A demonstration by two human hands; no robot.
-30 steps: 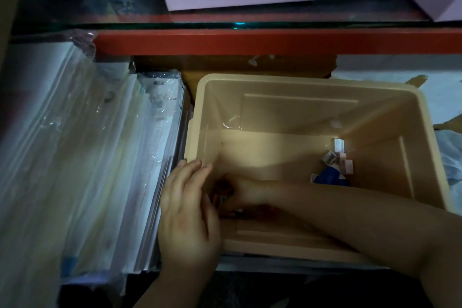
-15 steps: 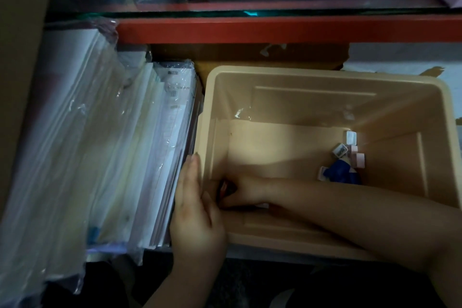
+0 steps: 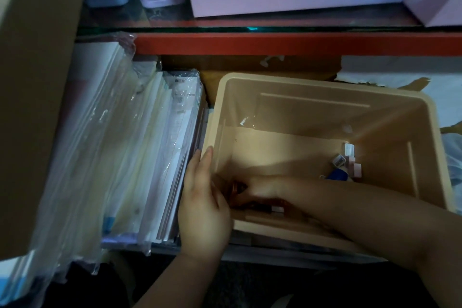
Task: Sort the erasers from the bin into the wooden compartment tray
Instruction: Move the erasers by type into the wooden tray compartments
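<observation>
Flat-fingered, my left hand (image 3: 203, 210) rests against the left wall of the bin (image 3: 312, 82). Its fingers run straight along the outside of the rim, bracing the tub and gripping nothing. My right hand (image 3: 257, 189) is reaching deep into the near-left corner with its fingers curled down over some small dark and reddish pieces. That corner is dim and my own knuckles hide it, so I cannot tell whether I have one pinched or am only feeling for it.

A small cluster of erasers (image 3: 351, 161), pale and pink blocks, lies in the far right corner of the bin floor, touching a blue item (image 3: 337, 174). It is well apart from my right hand. The wooden compartment tray is nowhere in view.

I judge this to be the picking step, with few pieces left in the bin. Next I need a firm pinch on one piece and a lift clear of the wall. Then I must look for the tray, since I cannot place anything blind. Plastic-wrapped stacks (image 3: 140, 157) crowd the bin's left side, so my bracing hand has little room.
</observation>
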